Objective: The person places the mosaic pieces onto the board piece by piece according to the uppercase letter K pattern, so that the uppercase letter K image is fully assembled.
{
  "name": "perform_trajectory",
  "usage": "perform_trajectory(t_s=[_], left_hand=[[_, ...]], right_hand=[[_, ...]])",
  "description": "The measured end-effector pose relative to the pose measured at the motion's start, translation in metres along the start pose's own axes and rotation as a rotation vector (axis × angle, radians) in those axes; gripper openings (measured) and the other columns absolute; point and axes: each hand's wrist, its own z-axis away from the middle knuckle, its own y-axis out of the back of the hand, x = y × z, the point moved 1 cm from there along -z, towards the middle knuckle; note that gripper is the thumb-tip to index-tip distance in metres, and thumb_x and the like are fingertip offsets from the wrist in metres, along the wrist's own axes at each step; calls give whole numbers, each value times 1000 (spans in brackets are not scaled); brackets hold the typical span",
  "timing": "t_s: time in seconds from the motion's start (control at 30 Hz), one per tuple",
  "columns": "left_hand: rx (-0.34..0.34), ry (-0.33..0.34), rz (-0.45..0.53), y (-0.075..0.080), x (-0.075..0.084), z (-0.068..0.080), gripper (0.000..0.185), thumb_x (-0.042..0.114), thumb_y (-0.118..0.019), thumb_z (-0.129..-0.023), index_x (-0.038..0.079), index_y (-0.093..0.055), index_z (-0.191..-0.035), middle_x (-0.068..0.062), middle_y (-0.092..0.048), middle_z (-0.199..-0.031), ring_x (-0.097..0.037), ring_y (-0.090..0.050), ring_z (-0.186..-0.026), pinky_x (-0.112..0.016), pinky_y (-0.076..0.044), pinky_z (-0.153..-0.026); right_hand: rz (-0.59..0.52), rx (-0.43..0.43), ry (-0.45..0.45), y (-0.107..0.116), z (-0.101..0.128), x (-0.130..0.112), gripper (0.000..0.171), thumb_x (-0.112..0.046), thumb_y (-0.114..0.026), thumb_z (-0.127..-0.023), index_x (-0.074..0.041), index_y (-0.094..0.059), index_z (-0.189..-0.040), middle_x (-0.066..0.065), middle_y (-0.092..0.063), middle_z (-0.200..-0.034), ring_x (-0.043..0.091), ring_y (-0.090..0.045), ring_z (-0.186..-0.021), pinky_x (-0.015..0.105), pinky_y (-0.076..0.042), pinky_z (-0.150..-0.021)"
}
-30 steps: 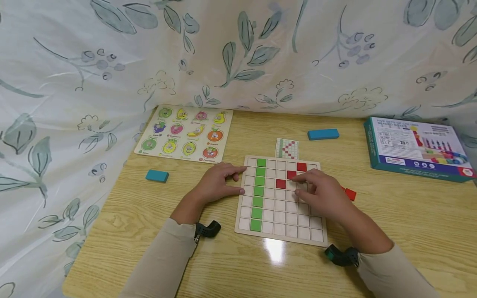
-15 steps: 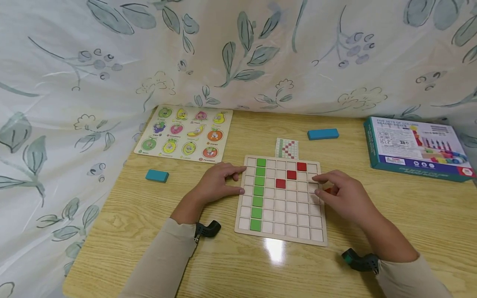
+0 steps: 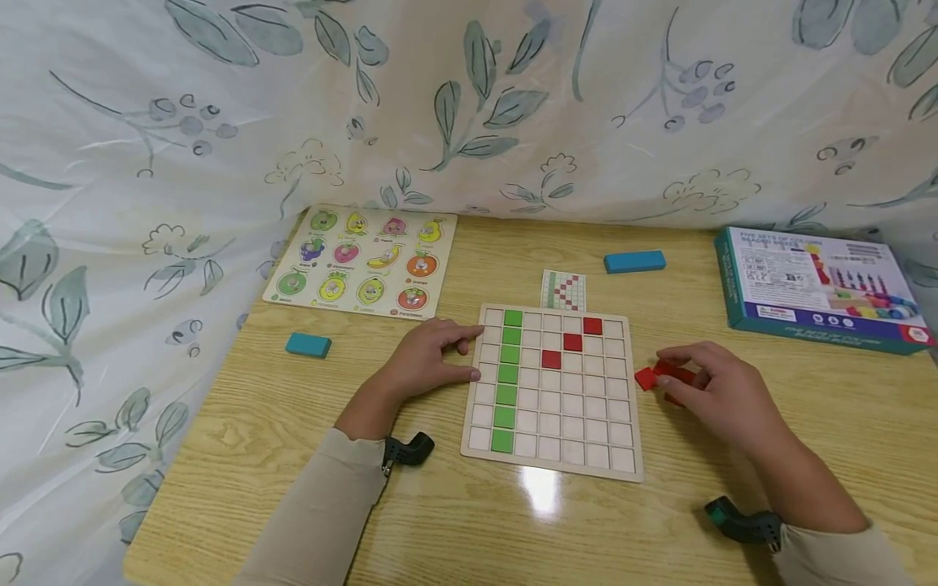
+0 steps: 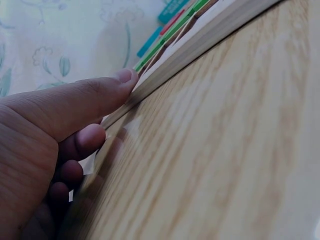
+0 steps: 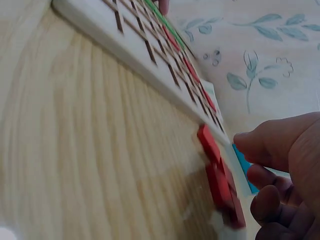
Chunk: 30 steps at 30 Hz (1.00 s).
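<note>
A wooden grid board [image 3: 553, 470] lies flat, with a column of green squares [image 3: 506, 373] near its left side and three red squares [image 3: 572, 342] in a diagonal at its upper right. My left hand [image 3: 425, 362] rests at the board's left edge, thumb and index fingertips against the rim. In the left wrist view the thumb [image 4: 100, 95] touches the board's side. To the right of the board, my right hand [image 3: 721, 391] hovers over several loose red square tiles [image 3: 646, 378], partly hiding them. The right wrist view has its fingers apart from the tiles [image 5: 218, 185], holding nothing.
A small pattern card [image 3: 564, 290] lies just behind the board. A fruit picture board [image 3: 359, 260] is at the back left. Two blue blocks [image 3: 634, 262] lie on the table, one at left. A toy box [image 3: 821, 289] stands at the back right, near a patterned curtain.
My right hand has moved right, from over the red squares on the board to the loose red tiles beside it. My left hand has stayed at the board's edge.
</note>
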Motion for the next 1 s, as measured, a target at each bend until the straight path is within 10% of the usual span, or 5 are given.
perform_trajectory(t_s=[1.0], left_hand=[[13,-7,-8,-1,-1,1,67,31,-94,-85,16,-69,-146,8,-60,-95,-15,-52,-94,-37,-42,-89]], right_hand=[[39,20,-86,6,9,38,28,-18,-74,-102,-5,-74,-127,21,-67,-123,27,-53,-89,26,-42,-68]])
